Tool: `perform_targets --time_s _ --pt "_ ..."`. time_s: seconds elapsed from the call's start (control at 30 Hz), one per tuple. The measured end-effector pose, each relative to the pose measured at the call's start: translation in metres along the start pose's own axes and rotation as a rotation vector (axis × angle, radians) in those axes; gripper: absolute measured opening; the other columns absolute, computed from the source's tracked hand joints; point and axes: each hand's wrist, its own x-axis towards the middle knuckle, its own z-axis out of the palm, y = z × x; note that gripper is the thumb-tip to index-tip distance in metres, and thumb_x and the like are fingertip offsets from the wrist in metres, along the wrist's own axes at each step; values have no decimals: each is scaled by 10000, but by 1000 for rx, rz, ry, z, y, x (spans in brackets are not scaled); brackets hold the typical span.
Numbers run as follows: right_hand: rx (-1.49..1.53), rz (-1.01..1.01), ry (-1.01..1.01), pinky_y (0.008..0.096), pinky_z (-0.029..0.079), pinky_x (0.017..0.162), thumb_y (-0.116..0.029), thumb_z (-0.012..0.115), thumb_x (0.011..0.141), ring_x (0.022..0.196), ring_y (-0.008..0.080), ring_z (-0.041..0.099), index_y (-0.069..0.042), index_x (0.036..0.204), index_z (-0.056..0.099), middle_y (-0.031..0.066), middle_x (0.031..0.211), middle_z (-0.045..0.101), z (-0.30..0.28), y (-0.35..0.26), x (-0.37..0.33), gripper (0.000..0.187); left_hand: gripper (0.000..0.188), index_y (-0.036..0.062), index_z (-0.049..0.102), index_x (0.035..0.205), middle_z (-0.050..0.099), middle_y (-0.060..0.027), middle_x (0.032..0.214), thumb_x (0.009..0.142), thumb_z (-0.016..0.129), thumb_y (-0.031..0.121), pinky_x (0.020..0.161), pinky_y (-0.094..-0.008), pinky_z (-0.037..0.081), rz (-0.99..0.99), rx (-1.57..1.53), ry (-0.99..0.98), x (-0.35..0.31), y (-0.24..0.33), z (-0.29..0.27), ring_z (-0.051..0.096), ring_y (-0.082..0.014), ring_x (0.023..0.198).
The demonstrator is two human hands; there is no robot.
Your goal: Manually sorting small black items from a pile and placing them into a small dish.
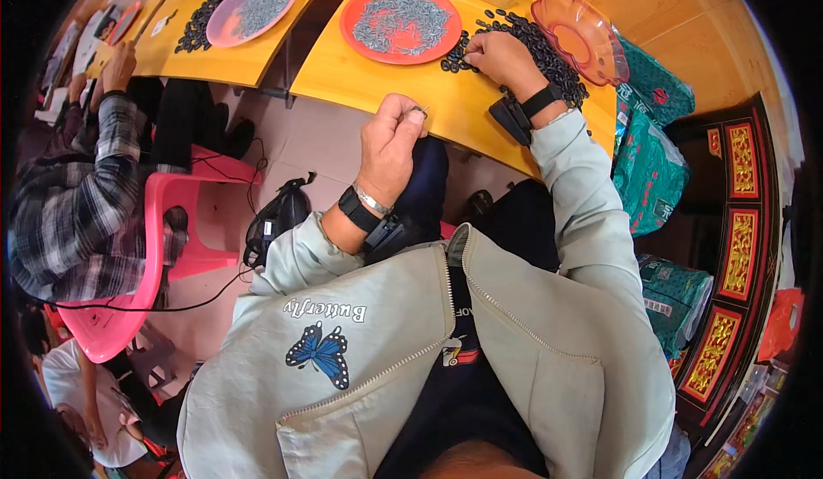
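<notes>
My left hand (390,149) is closed just off the near edge of the yellow table (360,84), thumb pressed against the fingers. A tiny dark piece with a thin tip pokes out of that pinch, too small to name. Over on the table, the fingertips of my right hand (507,60) are drawn together at the left side of a heap of small black pieces (549,59); whatever they pinch is hidden. Between and beyond my hands lies a red plate (350,35) of small grey metal pieces that look like screws.
An orange scalloped bowl (591,46) stands right of the heap. Green bags (647,166) crowd the table's right side. On another table at left sit a pink plate (225,29) and more black pieces. A person in a plaid sleeve (116,149) sits on a pink chair (154,247).
</notes>
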Motion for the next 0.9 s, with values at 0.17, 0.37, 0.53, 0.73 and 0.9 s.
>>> perform_targets --time_s 0.17,0.37,0.53,0.73,0.9 --pt "-48 -5 -6 409 488 680 -246 631 746 772 302 628 -121 785 669 103 773 656 -1 -3 -2 137 130 -18 513 848 527 -52 664 885 490 105 594 -264 426 6 16 -1 -3 1 1 492 -113 627" --pt "-65 5 -45 414 479 653 -232 648 737 738 306 617 -111 733 642 101 736 641 -6 -2 -3 121 131 -18 512 846 523 -53 653 883 492 107 581 -266 421 39 23 -8 -4 0 1 484 -114 612" --pt "-79 -1 -11 411 476 653 -226 654 744 746 300 615 -110 737 643 96 745 641 -9 -3 -7 116 131 -17 510 845 515 -55 646 880 494 108 574 -269 417 57 41 -3 -4 -2 1 480 -118 606" --pt "-30 -5 85 409 475 658 -257 649 756 757 304 619 -99 765 650 108 761 647 -8 -13 -10 158 129 -16 510 843 513 -58 653 879 494 106 578 -271 418 66 28 -3 -9 -3 0 482 -122 613" --pt "-18 17 150 418 473 658 -283 648 759 754 312 618 -84 763 642 123 764 645 -4 -32 -16 199 126 -16 507 842 512 -56 658 879 494 104 583 -266 418 78 29 5 -15 -3 -2 480 -121 618"
